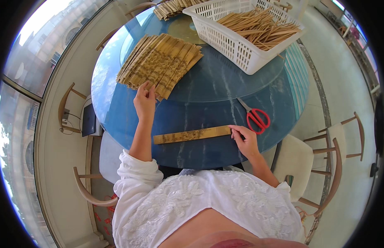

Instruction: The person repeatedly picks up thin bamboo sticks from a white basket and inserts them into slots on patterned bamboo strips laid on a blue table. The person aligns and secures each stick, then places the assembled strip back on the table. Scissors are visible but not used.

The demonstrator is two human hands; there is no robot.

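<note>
A fanned pile of long, narrow gold paper sleeves point(163, 58) with dark print lies on the blue round table's raised glass disc. My left hand point(145, 101) reaches to the near edge of this pile, thumb and forefinger closed on the end of a sleeve there. Closer to me, a single gold paper sleeve point(192, 135) stretches crosswise just above the tabletop. Its right end is pinched between the thumb and fingers of my right hand point(244, 140). Scissors point(258, 120) with red handles rest just beyond my right hand, blades pointing away.
A white slotted plastic basket point(237, 47) full of thin wooden sticks point(260, 27) stands at the far right of the table point(208, 153). Another bundle of sleeves point(171, 9) lies at the far edge. Wooden-armed chairs point(293, 165) surround the table.
</note>
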